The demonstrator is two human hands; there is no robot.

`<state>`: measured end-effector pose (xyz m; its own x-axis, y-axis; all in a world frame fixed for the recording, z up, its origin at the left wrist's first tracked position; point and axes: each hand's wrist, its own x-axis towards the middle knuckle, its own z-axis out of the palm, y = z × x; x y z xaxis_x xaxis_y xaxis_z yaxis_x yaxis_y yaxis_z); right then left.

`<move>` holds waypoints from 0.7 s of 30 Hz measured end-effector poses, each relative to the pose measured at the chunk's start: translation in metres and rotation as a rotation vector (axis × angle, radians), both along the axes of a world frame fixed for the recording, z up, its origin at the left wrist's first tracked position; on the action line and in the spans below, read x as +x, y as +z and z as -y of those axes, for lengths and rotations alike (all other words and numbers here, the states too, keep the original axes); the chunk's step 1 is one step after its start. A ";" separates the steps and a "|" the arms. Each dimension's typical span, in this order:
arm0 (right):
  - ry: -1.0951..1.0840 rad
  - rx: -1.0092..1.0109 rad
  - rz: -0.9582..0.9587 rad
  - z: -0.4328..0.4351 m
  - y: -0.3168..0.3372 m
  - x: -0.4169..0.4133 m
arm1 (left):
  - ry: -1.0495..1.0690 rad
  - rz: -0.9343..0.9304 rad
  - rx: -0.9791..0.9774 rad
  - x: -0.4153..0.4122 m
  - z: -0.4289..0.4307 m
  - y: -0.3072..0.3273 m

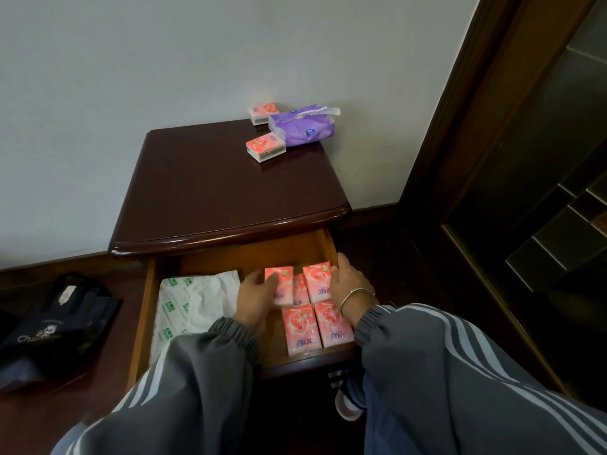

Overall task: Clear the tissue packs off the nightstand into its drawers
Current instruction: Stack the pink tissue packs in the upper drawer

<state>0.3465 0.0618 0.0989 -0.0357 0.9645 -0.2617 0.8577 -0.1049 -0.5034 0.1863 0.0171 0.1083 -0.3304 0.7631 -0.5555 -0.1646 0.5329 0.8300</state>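
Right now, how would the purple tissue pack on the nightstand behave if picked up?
The purple tissue pack looks like a soft, crinkled wrapper, so it would probably squash when gripped. Being tissue, it is likely light for its bulk. The loose tissue sticking out may flop or pull free.
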 end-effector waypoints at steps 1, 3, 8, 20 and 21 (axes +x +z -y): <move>0.001 -0.001 0.001 0.000 0.000 0.000 | 0.002 0.039 0.002 0.007 0.001 -0.001; 0.007 -0.001 0.003 0.000 0.001 0.000 | -0.021 0.087 -0.015 0.016 0.006 0.000; -0.001 0.004 0.000 0.000 0.000 -0.001 | -0.183 0.202 -0.066 0.022 0.021 0.004; -0.009 -0.009 -0.057 0.002 0.007 0.000 | -0.326 0.140 -0.073 0.022 0.028 0.015; -0.014 -0.021 -0.087 0.003 0.008 0.000 | -0.374 0.012 -0.062 0.018 0.030 0.020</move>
